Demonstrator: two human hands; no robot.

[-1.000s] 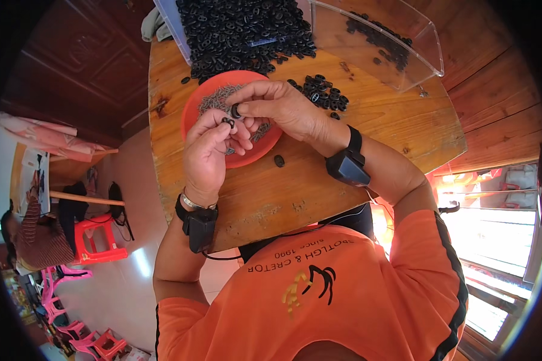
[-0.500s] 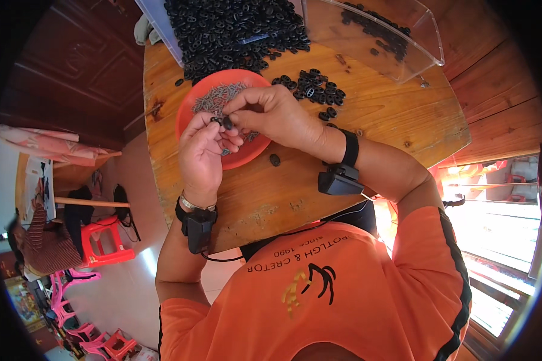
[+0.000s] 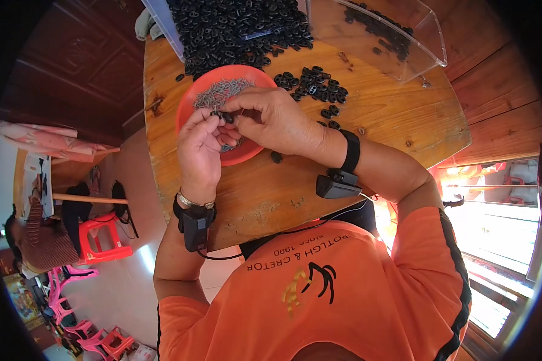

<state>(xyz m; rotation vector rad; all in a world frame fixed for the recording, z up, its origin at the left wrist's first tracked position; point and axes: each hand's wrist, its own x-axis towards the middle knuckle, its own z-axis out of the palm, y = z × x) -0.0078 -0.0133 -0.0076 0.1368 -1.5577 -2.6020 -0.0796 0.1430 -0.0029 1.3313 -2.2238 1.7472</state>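
Note:
Above the red bowl [image 3: 242, 157], my two hands meet at the fingertips. My left hand [image 3: 200, 153] pinches a small black plastic piece [image 3: 216, 113] between thumb and fingers. Beside it, my right hand [image 3: 278, 120] has its thumb and forefinger closed on another dark oval piece [image 3: 228, 118]. The two pieces are close together; fingers partly hide them, so I cannot tell whether they are joined. Small grey metal pieces [image 3: 218, 94], which look like springs, fill the bowl.
A large heap of black oval pieces [image 3: 235, 27] lies beyond the bowl. Several two-holed black pieces [image 3: 319, 84] lie to its right on the wooden table [image 3: 397, 120]. A clear plastic box [image 3: 424, 36] stands far right. Another person [image 3: 48, 240] sits at the left.
My fingertips have drawn closer together, bringing the two dark pieces nearer each other. My right hand has turned slightly, and the view has shifted a little.

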